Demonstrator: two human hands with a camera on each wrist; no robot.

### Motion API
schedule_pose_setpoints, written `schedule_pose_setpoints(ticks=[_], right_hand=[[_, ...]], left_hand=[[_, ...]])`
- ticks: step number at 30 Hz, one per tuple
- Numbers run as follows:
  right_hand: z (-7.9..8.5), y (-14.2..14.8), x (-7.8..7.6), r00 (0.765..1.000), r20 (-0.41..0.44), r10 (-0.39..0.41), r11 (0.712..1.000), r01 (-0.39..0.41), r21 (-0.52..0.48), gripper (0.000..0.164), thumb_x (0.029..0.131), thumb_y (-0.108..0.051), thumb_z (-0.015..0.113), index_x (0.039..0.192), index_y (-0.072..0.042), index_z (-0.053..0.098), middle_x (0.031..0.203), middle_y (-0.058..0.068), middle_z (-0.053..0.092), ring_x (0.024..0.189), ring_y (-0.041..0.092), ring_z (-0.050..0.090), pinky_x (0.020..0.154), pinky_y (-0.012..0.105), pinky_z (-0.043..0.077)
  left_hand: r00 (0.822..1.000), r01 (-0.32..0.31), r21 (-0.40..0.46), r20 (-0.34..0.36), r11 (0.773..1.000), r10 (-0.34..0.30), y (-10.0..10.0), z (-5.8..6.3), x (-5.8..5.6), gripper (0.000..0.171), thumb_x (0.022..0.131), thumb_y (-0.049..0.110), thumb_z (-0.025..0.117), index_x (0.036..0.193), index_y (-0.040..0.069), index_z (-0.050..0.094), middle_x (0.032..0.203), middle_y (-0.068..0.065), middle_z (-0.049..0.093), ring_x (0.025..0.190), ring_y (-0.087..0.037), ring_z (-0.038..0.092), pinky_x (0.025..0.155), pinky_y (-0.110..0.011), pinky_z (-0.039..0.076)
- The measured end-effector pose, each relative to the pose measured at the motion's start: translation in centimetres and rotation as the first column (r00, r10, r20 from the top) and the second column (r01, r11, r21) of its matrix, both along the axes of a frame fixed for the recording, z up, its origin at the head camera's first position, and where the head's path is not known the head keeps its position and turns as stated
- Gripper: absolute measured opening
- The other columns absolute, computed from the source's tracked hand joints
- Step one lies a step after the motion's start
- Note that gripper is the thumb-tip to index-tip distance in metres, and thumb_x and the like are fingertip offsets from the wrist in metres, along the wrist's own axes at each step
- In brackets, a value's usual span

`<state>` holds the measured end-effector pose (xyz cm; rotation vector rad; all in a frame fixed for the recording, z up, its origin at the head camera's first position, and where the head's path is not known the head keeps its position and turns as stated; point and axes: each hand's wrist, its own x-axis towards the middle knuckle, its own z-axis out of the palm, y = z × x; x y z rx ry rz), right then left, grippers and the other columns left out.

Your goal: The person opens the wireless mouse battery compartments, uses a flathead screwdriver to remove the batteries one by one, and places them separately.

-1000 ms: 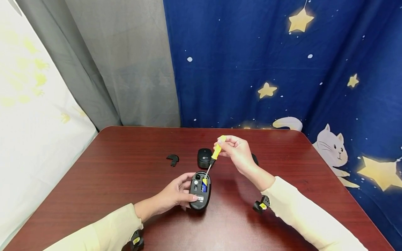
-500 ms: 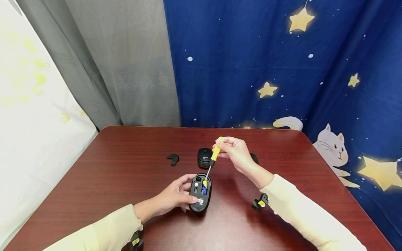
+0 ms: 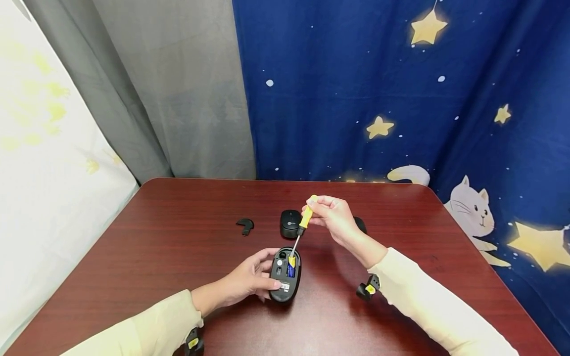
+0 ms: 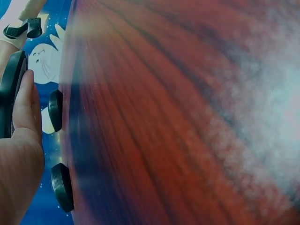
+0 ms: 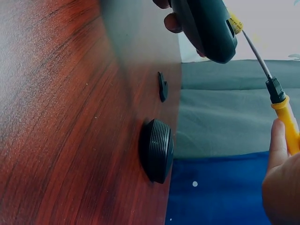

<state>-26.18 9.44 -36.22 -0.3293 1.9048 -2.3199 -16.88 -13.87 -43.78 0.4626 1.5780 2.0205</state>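
Observation:
My left hand (image 3: 254, 277) holds a black computer mouse (image 3: 285, 293) by its sides, underside up, with the thumb on its label. A blue-and-yellow battery (image 3: 291, 270) lies in the mouse's open battery compartment. In the right wrist view, the battery's yellow end (image 5: 236, 23) juts out of the mouse (image 5: 208, 28), which is raised off the table. My right hand (image 3: 334, 217) pinches the yellow handle of a screwdriver (image 3: 306, 217). Its metal shaft slants down to the battery's yellow end, and the tip appears to touch there. In the left wrist view, my left hand (image 4: 26, 140) shows mostly from the side.
A second black mouse (image 3: 290, 223) stands upright on the brown table (image 3: 178, 237), behind the held one. Left of it lies a small black cover piece (image 3: 246, 226). Another dark object (image 3: 360, 225) is partly hidden behind my right wrist. Curtains (image 3: 334, 99) hang beyond the table's far edge.
The held mouse and my left hand have shifted slightly towards me. My right hand and the screwdriver have come down a little with them, the tip staying at the battery's end.

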Motion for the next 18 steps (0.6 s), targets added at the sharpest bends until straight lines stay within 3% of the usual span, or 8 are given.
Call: schedule_pose_setpoints(ticks=[15, 18], right_hand=[[0.05, 0.12, 0.05, 1.0, 0.018, -0.003, 1.0, 0.004, -0.029, 0.007, 0.094, -0.005, 0.062, 0.097, 0.001, 0.065, 0.091, 0.019, 0.07, 0.078, 0.018, 0.071, 0.071, 0.033, 0.057], [0.09, 0.13, 0.08, 1.0, 0.022, -0.006, 0.999, 0.006, -0.034, 0.008, 0.094, -0.006, 0.062, 0.098, 0.001, 0.065, 0.093, 0.021, 0.07, 0.08, 0.02, 0.071, 0.072, 0.033, 0.057]], left_hand=[[1.0, 0.0, 0.006, -0.002, 1.0, 0.0, -0.14, 0.03, -0.25, 0.077, 0.082, -0.008, 0.068, 0.146, 0.006, 0.028, 0.125, -0.021, 0.057, 0.099, -0.032, 0.066, 0.072, -0.046, 0.057], [1.0, -0.003, 0.005, -0.003, 1.0, 0.003, -0.15, 0.04, -0.22, 0.077, 0.081, -0.008, 0.069, 0.146, 0.006, 0.029, 0.125, -0.021, 0.057, 0.099, -0.032, 0.066, 0.071, -0.045, 0.057]])
